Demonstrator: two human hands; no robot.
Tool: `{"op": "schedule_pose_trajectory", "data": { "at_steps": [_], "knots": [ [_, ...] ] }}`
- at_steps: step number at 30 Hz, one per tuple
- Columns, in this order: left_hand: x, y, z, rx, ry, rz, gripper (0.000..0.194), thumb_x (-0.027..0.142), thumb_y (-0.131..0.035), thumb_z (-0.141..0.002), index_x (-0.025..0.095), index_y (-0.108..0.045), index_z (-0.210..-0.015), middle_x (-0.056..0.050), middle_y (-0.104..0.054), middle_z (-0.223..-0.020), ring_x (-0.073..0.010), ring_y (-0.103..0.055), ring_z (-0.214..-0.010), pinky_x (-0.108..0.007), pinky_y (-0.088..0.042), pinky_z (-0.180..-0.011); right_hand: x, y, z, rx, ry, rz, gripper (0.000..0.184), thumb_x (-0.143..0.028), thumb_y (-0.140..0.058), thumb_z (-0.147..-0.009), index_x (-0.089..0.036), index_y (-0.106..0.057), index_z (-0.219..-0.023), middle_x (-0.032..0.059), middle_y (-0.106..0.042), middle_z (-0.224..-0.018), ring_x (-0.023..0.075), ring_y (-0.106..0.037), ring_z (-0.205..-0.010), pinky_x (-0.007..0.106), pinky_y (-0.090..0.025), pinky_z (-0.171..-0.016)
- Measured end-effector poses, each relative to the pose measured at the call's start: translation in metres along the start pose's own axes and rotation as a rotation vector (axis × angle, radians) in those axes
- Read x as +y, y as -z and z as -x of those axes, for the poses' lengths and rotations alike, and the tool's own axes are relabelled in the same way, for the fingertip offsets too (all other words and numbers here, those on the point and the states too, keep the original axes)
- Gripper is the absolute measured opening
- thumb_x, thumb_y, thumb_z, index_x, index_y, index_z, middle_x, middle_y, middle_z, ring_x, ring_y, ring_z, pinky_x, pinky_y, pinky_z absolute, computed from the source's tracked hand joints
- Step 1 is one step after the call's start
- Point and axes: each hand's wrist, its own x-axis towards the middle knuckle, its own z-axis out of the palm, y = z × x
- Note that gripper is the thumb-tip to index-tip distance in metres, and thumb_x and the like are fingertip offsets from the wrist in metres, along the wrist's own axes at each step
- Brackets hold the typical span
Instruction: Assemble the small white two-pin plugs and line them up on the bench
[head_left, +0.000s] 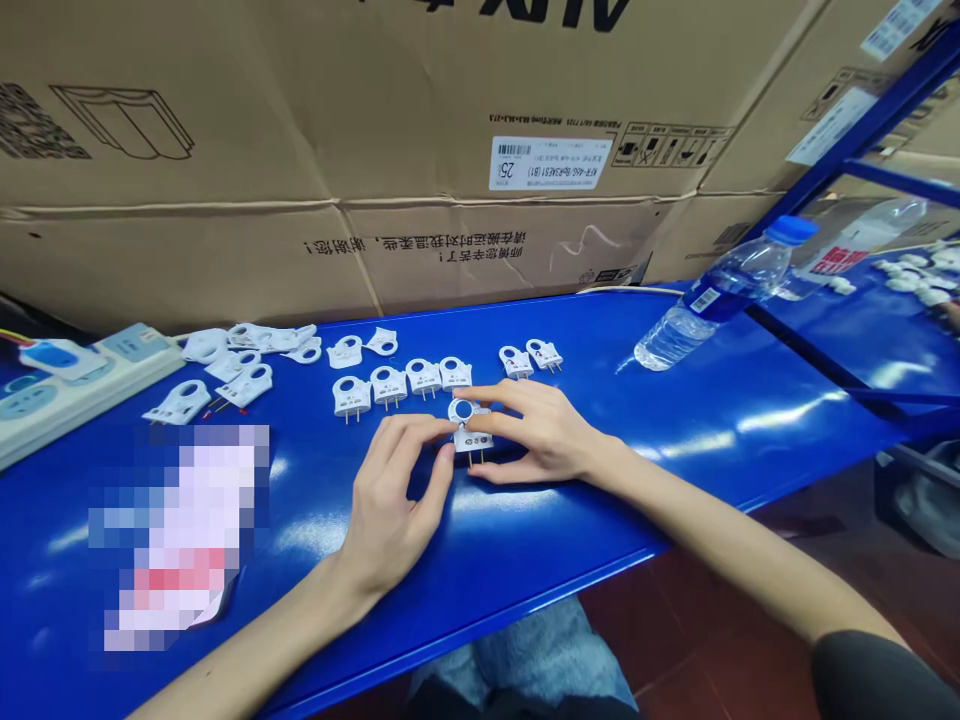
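Blue metal surface [675, 470] fills the head view, with a white plug [472, 442] near its middle, its two thin pins pointing at the front edge. Both hands are on this plug. The left hand [394, 500] comes in from the front edge with its fingers bent and close together, and its fingertips [442, 430] press on the plug's left side. The right hand [544, 430] lies over the top, fingers a bit spread, thumb low by the plug. They seem to be pressing a round white piece with a hole [463, 409] onto it. A row of other white plugs [423, 376] stands just behind. Loose plug parts [255, 345] lie near the back left corner, by a power strip [90, 375]. A water bottle [712, 300] lies near the back right corner.
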Motion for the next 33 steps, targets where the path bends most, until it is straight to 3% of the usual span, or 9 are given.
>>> {"op": "schedule_pose_trajectory", "data": {
  "at_steps": [11, 24, 29, 33],
  "knots": [
    [-0.005, -0.001, 0.001, -0.086, 0.016, -0.013, 0.019, 0.018, -0.053, -0.102, 0.023, -0.06, -0.119, -0.006, -0.066, -0.112, -0.0214, -0.063, -0.107, -0.04, -0.054, -0.094, 0.003, -0.004, 0.001, -0.007, -0.008, -0.009, 0.037, -0.05, -0.067, -0.096, -0.018, -0.067, -0.115, 0.0132, -0.072, -0.134, 0.0237, -0.073, -0.1, 0.038, -0.059, -0.079],
    [-0.007, -0.006, 0.004, -0.118, 0.103, -0.03, 0.035, 0.022, -0.057, -0.097, 0.023, -0.051, -0.132, -0.008, -0.064, -0.115, -0.0238, -0.064, -0.107, -0.042, -0.055, -0.095, 0.011, -0.004, 0.003, -0.008, -0.1, -0.09, 0.044, -0.044, -0.067, -0.096, -0.02, -0.06, -0.132, 0.0153, -0.067, -0.14, 0.0266, -0.068, -0.125, 0.045, -0.057, -0.103],
    [-0.006, -0.004, 0.001, -0.134, 0.085, -0.132, 0.019, 0.015, -0.055, -0.092, 0.023, -0.057, -0.109, -0.007, -0.066, -0.112, -0.0271, -0.063, -0.108, -0.047, -0.05, -0.096, 0.011, -0.003, 0.003, -0.027, -0.124, -0.055, 0.042, -0.044, -0.067, -0.096, -0.022, -0.062, -0.131, 0.0138, -0.066, -0.142, 0.0262, -0.067, -0.124, 0.044, -0.058, -0.101],
    [-0.003, -0.001, -0.001, -0.1, 0.084, -0.137, 0.018, 0.007, -0.052, -0.084, 0.024, -0.049, -0.09, -0.004, -0.064, -0.098, -0.025, -0.062, -0.099, -0.045, -0.048, -0.093, 0.014, 0.001, 0.002, 0.0, -0.199, 0.006, 0.039, -0.039, -0.067, -0.096, -0.02, -0.063, -0.13, 0.015, -0.063, -0.146, 0.0279, -0.066, -0.123, 0.046, -0.056, -0.102]
  ]
}}
